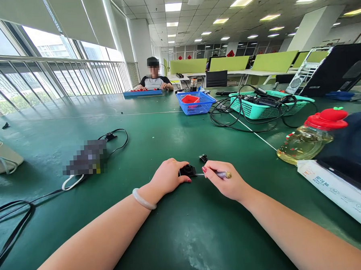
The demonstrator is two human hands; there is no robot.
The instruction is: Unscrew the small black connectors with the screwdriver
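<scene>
A small black device (188,170) with a round, lens-like part lies on the green table (162,240). My left hand (168,176) is closed around its left side, thumb in front and fingers behind. In my right hand (224,180) is a screwdriver (221,174) with a yellowish handle, gripped between thumb and fingers. Its thin shaft points left, and the tip meets the device's right edge; whether it sits in a screw is too small to tell. Just behind my right fingers lie several small black parts (203,158), partly hidden.
At left lie a pixelated dark box (86,158) with cables and a beige case (1,156). Ahead are a blue basket (197,106) and a teal basket (252,112) heaped with cables. A bottle (307,138) and white packet (337,195) are at right. A person (154,78) sits across the table.
</scene>
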